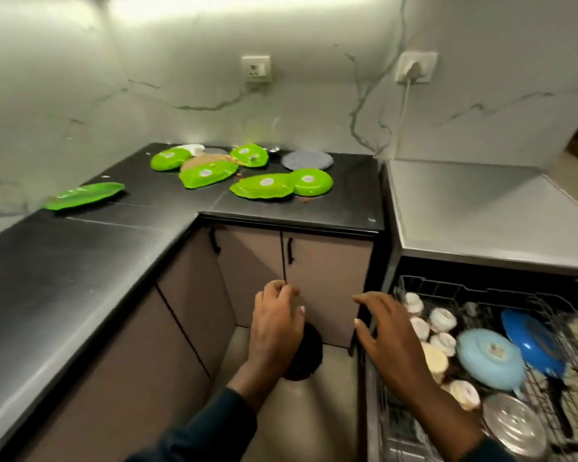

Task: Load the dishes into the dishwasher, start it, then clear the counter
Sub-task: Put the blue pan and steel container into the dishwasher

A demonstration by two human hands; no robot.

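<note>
A: Why do both hands hang empty over the floor?

B: They look to be between trips. The left hand (276, 325) has loosely curled fingers holding nothing; the right hand (386, 338) has spread fingers beside the left edge of the dishwasher rack (454, 288).

A: What's in the rack?

B: Cups (442, 320), a light blue plate (491, 360) and a dark blue plate (531, 341), propped on edge, likely so water drains.

A: What's left?

B: Green plates (264, 188) lie clustered near the back edge of the counter (80, 261), probably next to load.

Black counter (80, 261), green plates (209, 175) scattered, grey mat (307, 160) beside
</note>
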